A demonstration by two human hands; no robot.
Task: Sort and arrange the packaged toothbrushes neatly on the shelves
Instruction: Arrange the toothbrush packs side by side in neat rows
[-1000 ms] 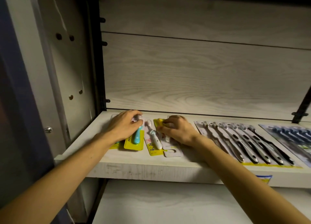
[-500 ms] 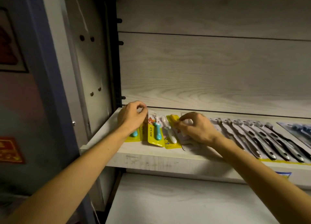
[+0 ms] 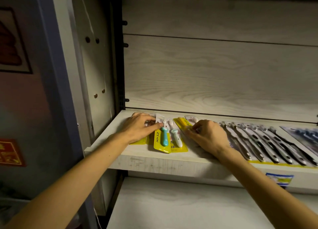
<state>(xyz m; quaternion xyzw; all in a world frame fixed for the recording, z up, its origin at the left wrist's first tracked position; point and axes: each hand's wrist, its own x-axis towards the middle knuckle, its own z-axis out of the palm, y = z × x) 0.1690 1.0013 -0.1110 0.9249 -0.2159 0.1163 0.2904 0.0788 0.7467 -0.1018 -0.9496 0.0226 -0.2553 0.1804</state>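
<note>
1. Toothbrush packs lie flat on the upper shelf (image 3: 154,161), w/ a lower shelf (image 3: 172,203) beneath. Biggest group: the row of grey/black brushes (image 3: 268,142) at right, already side by side & parallel, so use that row as the guide for angle and front-edge line.
2. Small yellow kids' packs sit at the left end, overlapping. The blue-handled pack (image 3: 161,139) lies partly over the white-handled pack (image 3: 177,141); another yellow pack (image 3: 182,123) is tilted, just behind the right hand.
3. Left hand (image 3: 137,130) rests on the leftmost packs, fingers curled down, thumb tip touching the blue-handled pack's edge. Looks like pressing/sliding rather than lifting.
4. Right hand (image 3: 208,135) has fingers bent, tips pinching at a pack edge; which pack exactly, can't tell, since the hand covers it.
5. To do this step well, IMO: hold the left stack still, slide the right packs over till the edges just meet, no overlap, bottoms flush w/ the shelf front.
6. Risk: the blue-handled pack's corner sits at the lip and could slip off if nudged fwd.
</note>
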